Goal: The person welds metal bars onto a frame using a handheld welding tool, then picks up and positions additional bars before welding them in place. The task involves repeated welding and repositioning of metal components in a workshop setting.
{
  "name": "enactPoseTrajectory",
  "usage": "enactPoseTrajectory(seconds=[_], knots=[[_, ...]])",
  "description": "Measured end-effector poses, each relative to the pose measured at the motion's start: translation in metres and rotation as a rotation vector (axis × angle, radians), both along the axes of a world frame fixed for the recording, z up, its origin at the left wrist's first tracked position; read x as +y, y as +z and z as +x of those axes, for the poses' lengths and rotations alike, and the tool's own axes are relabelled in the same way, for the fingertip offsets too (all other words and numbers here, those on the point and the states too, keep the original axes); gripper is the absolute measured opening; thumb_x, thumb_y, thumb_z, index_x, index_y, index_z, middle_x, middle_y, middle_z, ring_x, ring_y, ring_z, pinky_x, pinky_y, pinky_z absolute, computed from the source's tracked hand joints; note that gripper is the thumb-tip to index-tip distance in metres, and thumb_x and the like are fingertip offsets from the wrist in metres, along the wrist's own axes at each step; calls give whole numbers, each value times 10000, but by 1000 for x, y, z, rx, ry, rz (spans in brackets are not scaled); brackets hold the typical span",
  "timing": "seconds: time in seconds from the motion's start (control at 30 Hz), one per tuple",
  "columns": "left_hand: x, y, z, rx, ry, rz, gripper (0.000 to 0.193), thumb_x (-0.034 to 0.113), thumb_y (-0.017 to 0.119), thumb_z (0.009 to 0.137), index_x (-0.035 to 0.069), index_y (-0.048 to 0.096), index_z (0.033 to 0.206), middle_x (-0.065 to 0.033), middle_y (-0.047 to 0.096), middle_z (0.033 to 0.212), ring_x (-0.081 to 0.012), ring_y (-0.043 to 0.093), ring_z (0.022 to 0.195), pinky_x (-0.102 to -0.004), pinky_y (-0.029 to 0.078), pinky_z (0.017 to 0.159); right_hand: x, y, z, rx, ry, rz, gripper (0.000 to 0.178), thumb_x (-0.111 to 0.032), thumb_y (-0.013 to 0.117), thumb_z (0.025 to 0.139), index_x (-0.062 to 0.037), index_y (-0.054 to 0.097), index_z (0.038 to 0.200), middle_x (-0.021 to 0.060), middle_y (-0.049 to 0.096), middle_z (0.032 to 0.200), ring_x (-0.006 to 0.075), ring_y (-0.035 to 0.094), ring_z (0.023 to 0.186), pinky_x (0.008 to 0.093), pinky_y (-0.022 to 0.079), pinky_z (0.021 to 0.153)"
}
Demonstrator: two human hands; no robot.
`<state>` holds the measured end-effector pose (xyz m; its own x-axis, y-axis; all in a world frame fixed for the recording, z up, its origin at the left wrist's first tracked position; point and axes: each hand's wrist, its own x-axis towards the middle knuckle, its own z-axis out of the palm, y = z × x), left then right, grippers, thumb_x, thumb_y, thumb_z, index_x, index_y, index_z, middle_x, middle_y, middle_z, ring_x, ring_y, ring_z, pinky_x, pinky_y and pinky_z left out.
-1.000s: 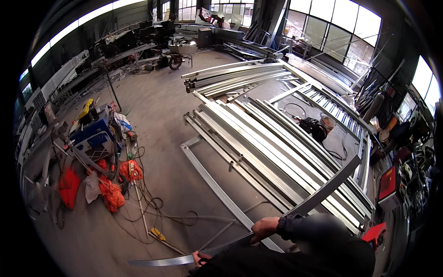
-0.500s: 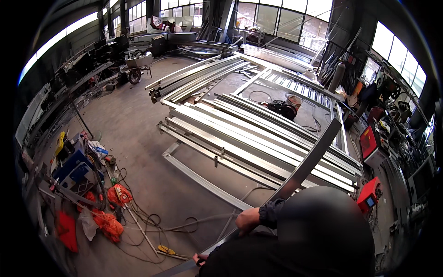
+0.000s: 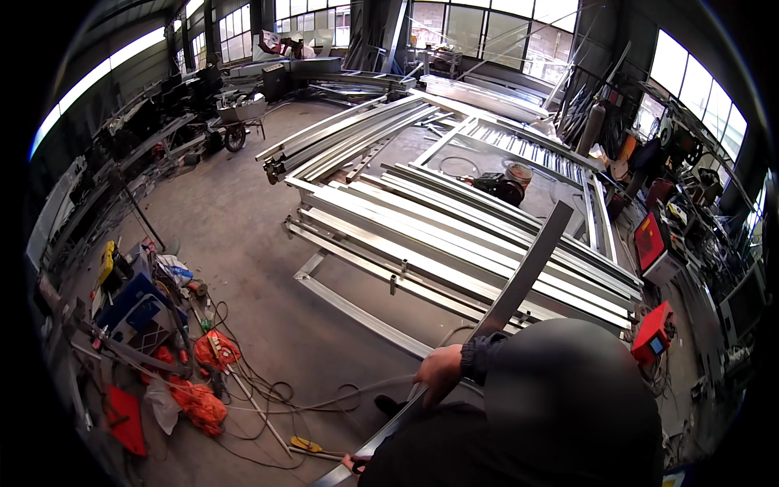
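A long grey metal tube (image 3: 531, 260) slants from the lower edge up to the right, its far end over the stacked metal profiles. My right hand (image 3: 441, 371), in a dark cuffed sleeve, is closed round this tube about halfway along. Farther down it, near the lower edge, my left hand (image 3: 354, 463) has its fingers curled at the tube's edge; most of that hand is hidden by a dark sleeve. A dark shoe (image 3: 389, 404) shows on the floor beyond the tube. A blurred dark rounded shape hides much of the lower right.
Beyond the tube lies a wide stack of metal profiles (image 3: 422, 235) on a frame. Red boxed machines (image 3: 652, 334) stand at the right. Cables (image 3: 280, 394), orange bags (image 3: 199, 407) and a blue toolbox (image 3: 134, 304) crowd the left floor. A wheelbarrow (image 3: 242, 109) stands farther back.
The tube's far end has swung left over the stack, both hands staying on the tube. The dark shoe has come into sight beside it. The whole view has shifted slightly.
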<state>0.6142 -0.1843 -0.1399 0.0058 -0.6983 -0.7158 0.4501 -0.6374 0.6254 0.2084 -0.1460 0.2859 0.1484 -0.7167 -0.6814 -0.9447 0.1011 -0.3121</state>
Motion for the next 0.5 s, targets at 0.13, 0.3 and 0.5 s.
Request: enactPoseTrajectory(seconds=[0.13,0.3,0.5], knots=[[-26,6,13,72,-7,63,676,461,749,945,91,454,1429,-159,545,1382,-341,578,1217,-567,452,1041,-40,-3,-28,63,-19,64,688,-648,743,839,-56,803,1183,237,776,1148,420,732,1117,487,582,972],[-82,31,23,130,24,74,847,539,771,922,85,379,1520,-174,500,1483,-360,555,1294,-602,434,1097,-121,-45,-60,-103,196,-44,626,-601,753,828,-31,808,1079,251,769,1073,431,735,1052,499,586,913],[-161,71,26,184,121,31,1053,634,798,895,78,288,1630,-193,446,1604,-383,527,1387,-644,413,1163,-242,-86,-78,-197,144,-144,634,-581,804,812,10,790,1043,249,771,1063,437,736,1061,511,584,924]])
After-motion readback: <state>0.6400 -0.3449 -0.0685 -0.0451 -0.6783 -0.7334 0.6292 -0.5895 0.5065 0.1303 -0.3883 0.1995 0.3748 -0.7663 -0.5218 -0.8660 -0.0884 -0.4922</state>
